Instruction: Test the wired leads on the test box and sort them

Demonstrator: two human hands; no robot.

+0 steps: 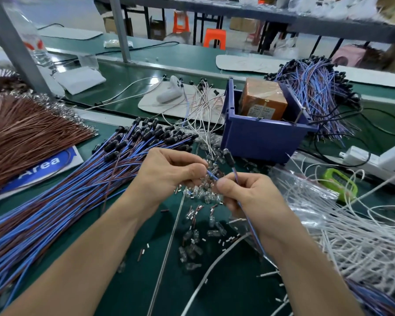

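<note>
Brown wires fan out at 10 o'clock, prob not part of my job. Under them, 8-9 o'clock, sits the big pile of blue/brown leads w/ black caps pointing toward 12. Looks like untested stock to me, and there's loads of it.

Centre: my left hand is curled, fingertips pinching one lead. Right hand, just at its 3 o'clock, pinches the same lead btw thumb + forefinger. The black cap sticks up toward 1 o'clock.

Clear bulbs litter the mat at 6. Blue bin w/ an orange box at 1 o'clock, prob the test box; the lead isn't on it yet. Second heap at 2 o'clock, maybe sorted ones, can't tell.

Imo plenty left: this lead's not tested or sorted.
</note>
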